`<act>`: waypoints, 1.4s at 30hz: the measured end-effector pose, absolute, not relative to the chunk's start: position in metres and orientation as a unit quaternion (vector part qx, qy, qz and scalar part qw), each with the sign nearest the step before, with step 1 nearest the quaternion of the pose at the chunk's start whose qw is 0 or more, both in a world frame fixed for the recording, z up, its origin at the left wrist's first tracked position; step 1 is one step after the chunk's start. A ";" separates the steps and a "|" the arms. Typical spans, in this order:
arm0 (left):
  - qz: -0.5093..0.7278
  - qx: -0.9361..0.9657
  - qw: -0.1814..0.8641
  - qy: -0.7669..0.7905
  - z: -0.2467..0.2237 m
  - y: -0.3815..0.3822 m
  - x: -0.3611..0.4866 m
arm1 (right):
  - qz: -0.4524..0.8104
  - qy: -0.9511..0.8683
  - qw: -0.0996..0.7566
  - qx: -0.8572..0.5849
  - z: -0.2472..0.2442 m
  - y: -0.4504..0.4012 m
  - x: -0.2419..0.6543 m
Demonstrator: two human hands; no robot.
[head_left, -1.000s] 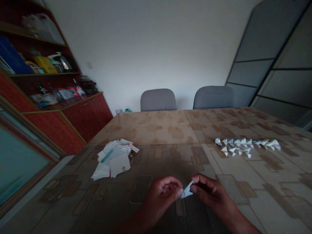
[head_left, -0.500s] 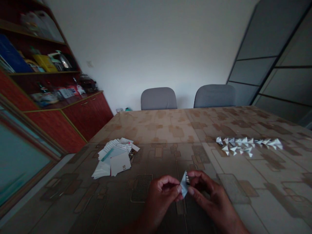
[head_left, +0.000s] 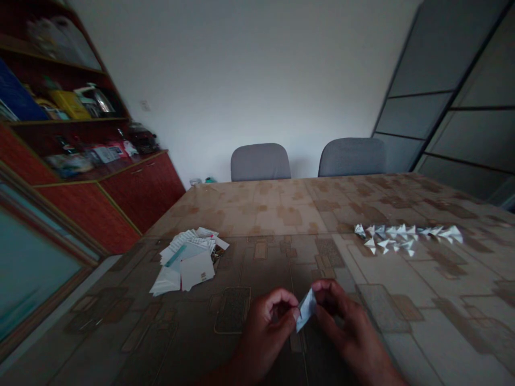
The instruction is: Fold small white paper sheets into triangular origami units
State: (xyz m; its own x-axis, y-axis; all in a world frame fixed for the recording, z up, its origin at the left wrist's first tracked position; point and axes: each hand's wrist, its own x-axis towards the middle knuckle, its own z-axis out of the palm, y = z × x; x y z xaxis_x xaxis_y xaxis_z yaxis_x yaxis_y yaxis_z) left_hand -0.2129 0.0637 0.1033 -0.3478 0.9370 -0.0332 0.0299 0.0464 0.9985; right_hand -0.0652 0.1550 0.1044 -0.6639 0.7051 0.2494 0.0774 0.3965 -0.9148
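Table (head_left: 241,206), shelf (head_left: 64,123) holding kettle (head_left: 101,101), left hand (head_left: 271,320) and right hand (head_left: 344,316) pinching folded paper (head_left: 306,310)

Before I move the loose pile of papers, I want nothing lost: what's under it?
Under the pile of papers, the patterned tablecloth shows around its edges. Whatever lies beneath its middle is covered and can't be seen.

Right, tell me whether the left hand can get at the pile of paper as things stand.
Probably yes: nothing stands between the left hand and the pile of paper, though its grip is taken up by the folded piece.
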 end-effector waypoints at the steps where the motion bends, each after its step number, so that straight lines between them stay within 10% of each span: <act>1: 0.549 0.413 0.409 0.600 0.106 0.063 -0.213 | 0.466 -0.782 0.326 -0.255 0.103 0.156 -0.064; 19: 0.667 0.286 0.507 0.465 0.091 0.068 -0.211 | 0.392 -0.819 0.354 -0.223 0.101 0.161 -0.065; 42: 0.663 0.347 0.382 0.542 0.093 0.068 -0.205 | 0.298 -0.866 0.349 -0.197 0.103 0.151 -0.068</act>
